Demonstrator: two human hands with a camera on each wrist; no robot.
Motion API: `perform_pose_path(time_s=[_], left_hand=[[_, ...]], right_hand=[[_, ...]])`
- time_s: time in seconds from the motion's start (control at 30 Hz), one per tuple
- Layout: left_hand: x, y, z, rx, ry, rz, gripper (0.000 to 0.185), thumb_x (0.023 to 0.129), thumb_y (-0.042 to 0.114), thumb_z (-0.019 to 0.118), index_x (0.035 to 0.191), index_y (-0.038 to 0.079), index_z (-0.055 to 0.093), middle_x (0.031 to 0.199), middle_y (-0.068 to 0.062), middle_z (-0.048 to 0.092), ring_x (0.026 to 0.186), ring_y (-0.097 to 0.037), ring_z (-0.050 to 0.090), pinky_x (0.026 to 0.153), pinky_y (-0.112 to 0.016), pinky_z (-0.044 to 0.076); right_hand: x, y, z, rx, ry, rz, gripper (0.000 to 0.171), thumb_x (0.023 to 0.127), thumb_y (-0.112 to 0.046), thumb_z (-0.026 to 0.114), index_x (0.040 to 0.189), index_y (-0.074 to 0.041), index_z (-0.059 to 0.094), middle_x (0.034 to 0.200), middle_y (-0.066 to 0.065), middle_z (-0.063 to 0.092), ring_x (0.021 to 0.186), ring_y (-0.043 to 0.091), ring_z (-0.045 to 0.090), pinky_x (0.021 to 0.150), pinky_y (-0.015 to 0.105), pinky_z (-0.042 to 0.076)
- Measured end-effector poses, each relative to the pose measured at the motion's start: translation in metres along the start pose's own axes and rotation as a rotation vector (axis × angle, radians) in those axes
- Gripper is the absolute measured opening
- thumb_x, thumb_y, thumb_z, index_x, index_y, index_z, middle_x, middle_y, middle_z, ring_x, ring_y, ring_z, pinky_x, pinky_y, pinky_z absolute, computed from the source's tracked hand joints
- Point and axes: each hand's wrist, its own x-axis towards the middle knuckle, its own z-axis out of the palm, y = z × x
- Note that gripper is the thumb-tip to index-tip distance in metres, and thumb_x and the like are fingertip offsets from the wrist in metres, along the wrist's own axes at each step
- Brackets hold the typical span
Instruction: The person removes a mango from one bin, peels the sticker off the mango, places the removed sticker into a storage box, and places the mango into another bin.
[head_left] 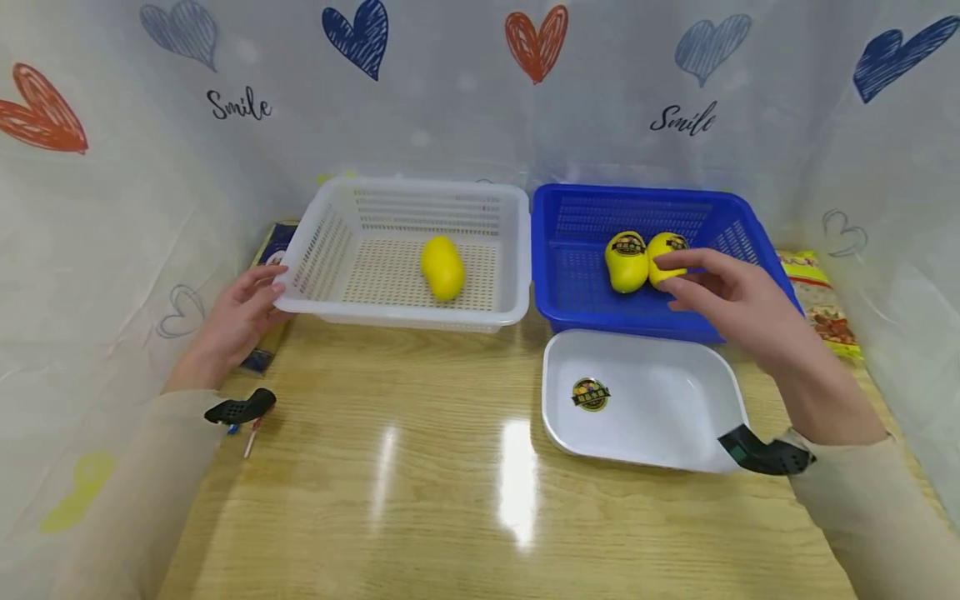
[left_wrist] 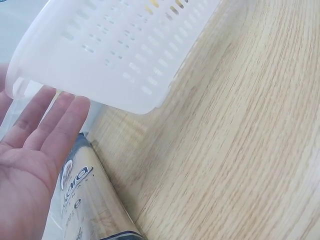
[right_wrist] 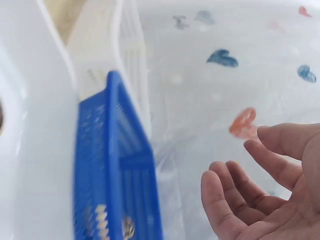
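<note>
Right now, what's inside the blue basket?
Two yellow mangoes with dark stickers sit side by side in the blue basket. The right hand hovers at them, hiding part of the right one and the floor behind.

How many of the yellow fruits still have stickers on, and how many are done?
One looks done: a bare yellow fruit lies in the white basket, and one peeled sticker sits in the white tray. In hand: the right hand reaches over the blue basket, holding nothing; the left hand touches the white basket's edge. Left: two stickered fruits in the blue basket.
</note>
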Motion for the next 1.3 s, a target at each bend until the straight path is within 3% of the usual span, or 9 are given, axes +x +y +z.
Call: perform_pose_path(time_s=[0.23, 0.43, 0.57, 0.67, 0.73, 0.97, 1.2, 1.3], left_hand=[[-0.006, 0.001, -0.002, -0.013, 0.004, 0.008, 0.033, 0.102, 0.009, 0.050, 0.134, 0.008, 0.052, 0.141, -0.003, 0.038, 0.108, -0.014, 0.057, 0.083, -0.024, 0.054], [-0.011, 0.001, -0.007, -0.070, -0.003, 0.004, 0.033, 0.102, 0.005, 0.048, 0.134, 0.008, 0.053, 0.140, -0.002, 0.040, 0.106, -0.013, 0.059, 0.083, -0.024, 0.054], [-0.013, 0.002, -0.008, -0.056, 0.011, -0.015, 0.035, 0.101, 0.007, 0.050, 0.136, 0.009, 0.051, 0.137, -0.002, 0.043, 0.105, -0.013, 0.060, 0.082, -0.024, 0.054], [-0.013, 0.003, -0.008, -0.011, 0.030, -0.032, 0.038, 0.101, 0.010, 0.053, 0.138, 0.009, 0.049, 0.137, -0.001, 0.042, 0.105, -0.012, 0.059, 0.082, -0.022, 0.054], [-0.012, 0.003, -0.007, 0.007, 0.029, -0.038, 0.040, 0.101, 0.011, 0.053, 0.140, 0.009, 0.047, 0.138, -0.002, 0.041, 0.106, -0.011, 0.059, 0.082, -0.022, 0.054], [-0.006, 0.002, -0.005, 0.024, 0.009, -0.044, 0.042, 0.101, 0.012, 0.053, 0.142, 0.008, 0.045, 0.146, -0.004, 0.034, 0.109, -0.011, 0.057, 0.082, -0.022, 0.054], [-0.001, 0.001, -0.001, 0.030, 0.003, -0.054, 0.042, 0.100, 0.013, 0.054, 0.141, 0.008, 0.046, 0.144, -0.005, 0.036, 0.109, -0.011, 0.057, 0.082, -0.022, 0.054], [0.000, 0.001, 0.000, 0.029, 0.000, -0.055, 0.041, 0.100, 0.013, 0.054, 0.140, 0.009, 0.047, 0.141, -0.002, 0.039, 0.108, -0.011, 0.058, 0.081, -0.022, 0.054]], right_hand=[[-0.024, 0.045, -0.010, 0.059, 0.061, 0.036, 0.041, 0.103, -0.033, 0.049, 0.140, -0.014, 0.049, 0.121, -0.009, 0.057, 0.096, 0.001, 0.062, 0.080, 0.010, 0.047], [-0.012, 0.068, -0.020, 0.057, 0.094, 0.105, 0.052, 0.102, -0.043, 0.047, 0.144, -0.013, 0.044, 0.130, 0.002, 0.052, 0.098, -0.004, 0.058, 0.081, 0.008, 0.045], [0.007, 0.080, -0.028, 0.005, 0.081, 0.209, 0.065, 0.097, -0.057, 0.045, 0.148, -0.016, 0.040, 0.141, 0.013, 0.047, 0.109, 0.011, 0.060, 0.097, 0.029, 0.048], [0.022, 0.090, -0.030, 0.021, 0.070, 0.268, 0.072, 0.095, -0.061, 0.044, 0.151, -0.018, 0.036, 0.147, 0.016, 0.041, 0.119, 0.029, 0.055, 0.104, 0.050, 0.040], [0.030, 0.096, -0.030, 0.052, 0.070, 0.293, 0.074, 0.095, -0.062, 0.044, 0.152, -0.018, 0.034, 0.148, 0.017, 0.039, 0.123, 0.034, 0.051, 0.105, 0.054, 0.037], [0.049, 0.111, -0.032, 0.113, 0.075, 0.321, 0.073, 0.097, -0.057, 0.044, 0.154, -0.013, 0.031, 0.150, 0.019, 0.036, 0.127, 0.036, 0.048, 0.107, 0.051, 0.037], [0.055, 0.120, -0.036, 0.129, 0.111, 0.282, 0.066, 0.100, -0.048, 0.043, 0.150, -0.006, 0.035, 0.145, 0.018, 0.038, 0.126, 0.035, 0.045, 0.091, 0.023, 0.049], [0.056, 0.121, -0.036, 0.130, 0.120, 0.283, 0.065, 0.101, -0.046, 0.044, 0.150, -0.005, 0.036, 0.145, 0.018, 0.039, 0.125, 0.034, 0.045, 0.086, 0.018, 0.050]])
